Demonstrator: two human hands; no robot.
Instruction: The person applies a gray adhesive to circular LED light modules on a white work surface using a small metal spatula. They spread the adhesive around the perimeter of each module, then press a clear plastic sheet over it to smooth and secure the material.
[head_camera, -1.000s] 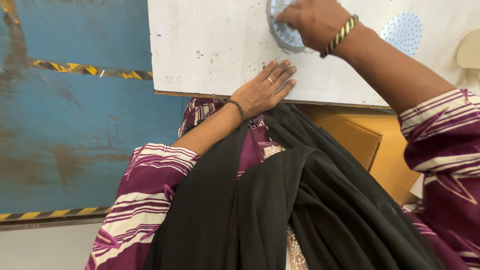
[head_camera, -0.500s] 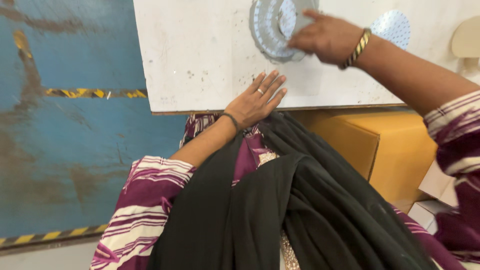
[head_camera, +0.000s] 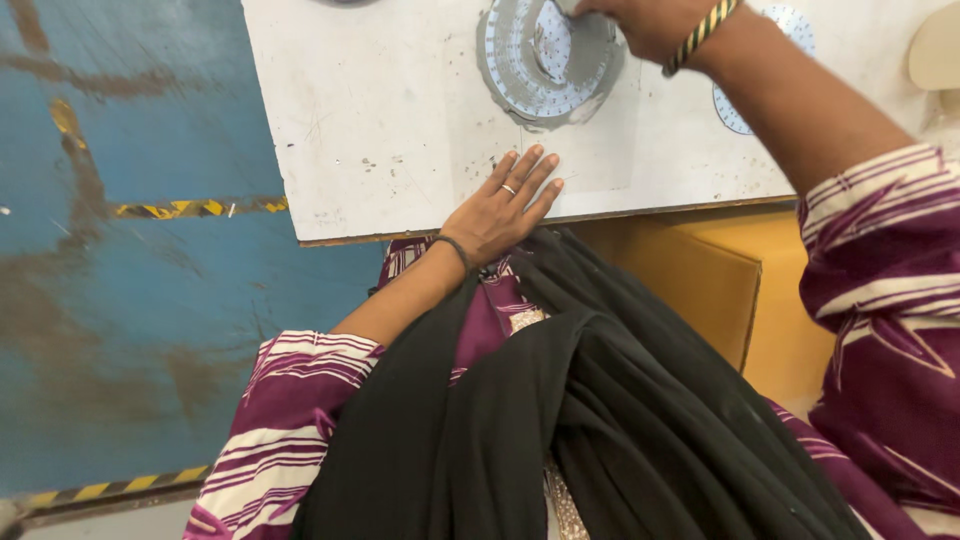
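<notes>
Head view: right hand (head_camera: 650, 22) perhaps on disc (head_camera: 545, 60).

One head camera looks steeply down, close over the white tabletop (head_camera: 400, 120).

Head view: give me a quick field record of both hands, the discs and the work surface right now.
left hand: flat, palm down on the white board near its front edge, holding nothing
right hand: on the round perforated disc, fingers partly cut off by the frame
second disc: lies flat behind the right forearm
under board: yellow box
floor: blue, striped tape
</notes>
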